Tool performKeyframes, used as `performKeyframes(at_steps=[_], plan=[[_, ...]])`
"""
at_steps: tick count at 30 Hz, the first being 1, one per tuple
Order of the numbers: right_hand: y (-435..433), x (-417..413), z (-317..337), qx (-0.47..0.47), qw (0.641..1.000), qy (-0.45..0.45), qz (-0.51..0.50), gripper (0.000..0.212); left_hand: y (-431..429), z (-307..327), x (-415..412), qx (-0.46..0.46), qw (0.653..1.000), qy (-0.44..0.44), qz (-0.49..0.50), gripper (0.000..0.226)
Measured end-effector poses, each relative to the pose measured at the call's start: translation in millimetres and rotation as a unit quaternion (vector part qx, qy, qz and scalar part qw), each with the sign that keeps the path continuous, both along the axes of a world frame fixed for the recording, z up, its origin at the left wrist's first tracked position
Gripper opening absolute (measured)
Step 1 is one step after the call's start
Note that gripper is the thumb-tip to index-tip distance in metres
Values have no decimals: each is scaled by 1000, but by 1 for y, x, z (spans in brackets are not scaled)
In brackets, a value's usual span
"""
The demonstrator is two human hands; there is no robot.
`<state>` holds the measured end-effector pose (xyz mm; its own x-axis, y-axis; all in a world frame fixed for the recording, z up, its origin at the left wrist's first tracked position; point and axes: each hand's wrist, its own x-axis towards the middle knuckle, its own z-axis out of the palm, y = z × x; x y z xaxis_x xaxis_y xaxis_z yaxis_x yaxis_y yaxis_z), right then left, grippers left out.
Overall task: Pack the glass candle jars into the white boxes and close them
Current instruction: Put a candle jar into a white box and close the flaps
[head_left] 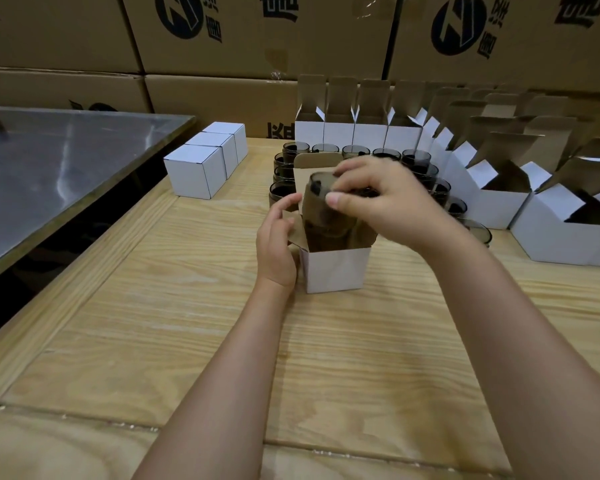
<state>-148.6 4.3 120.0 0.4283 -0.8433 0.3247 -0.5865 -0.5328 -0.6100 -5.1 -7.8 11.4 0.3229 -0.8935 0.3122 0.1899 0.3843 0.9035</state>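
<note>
Our right hand pinches a smoky glass jar by its rim, lowering it tilted into the open white box at frame centre, while our left hand braces the box's side with loosely curled fingers. We count three closed boxes upper left; many unpacked jars and open boxes wait behind and right, so most work remains.
</note>
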Motion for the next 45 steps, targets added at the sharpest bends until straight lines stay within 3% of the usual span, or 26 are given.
performKeyframes(at_steps=[5, 9, 17, 19, 21, 24, 26, 28, 31, 34, 38, 45], plan=[[0, -4, -21, 31, 998, 45, 6, 9, -4, -3, 0, -3, 1000, -4, -5, 44], [-1, -6, -30, -4, 989, 147, 15, 10, -4, -4, -1, -8, 1000, -3, -13, 45], [0, -12, -42, -15, 985, 170, 21, 21, -3, -4, -1, -11, 1000, -5, -22, 46], [1, -13, -50, -32, 994, 107, 16, 19, -2, -3, -2, -9, 1000, -10, -26, 45], [2, -14, -58, -20, 997, -71, -15, 20, -1, -1, -3, 17, 999, 0, -31, 48], [5, -9, -68, 69, 923, -371, -70, 33, 0, -3, -3, 32, 999, -5, -34, 47], [4, -5, -77, 119, 874, -464, -87, 38, 2, -2, -4, 18, 999, -36, -25, 45], [3, -1, -83, 145, 849, -502, -77, 40, 5, 0, -5, -5, 998, -47, -34, 42], [1, 4, -88, 176, 828, -530, -43, 47, 5, -1, -6, -16, 998, -2, -67, 54], [1, 8, -95, 208, 855, -474, -29, 61, 2, -1, -6, 6, 997, 19, -77, 62], [-1, 7, -98, 184, 882, -434, -13, 64, 1, 2, -9, 22, 997, 9, -68, 49], [0, 6, -96, 169, 864, -475, 14, 61, 3, 2, -10, 8, 998, -52, -36, 32]])
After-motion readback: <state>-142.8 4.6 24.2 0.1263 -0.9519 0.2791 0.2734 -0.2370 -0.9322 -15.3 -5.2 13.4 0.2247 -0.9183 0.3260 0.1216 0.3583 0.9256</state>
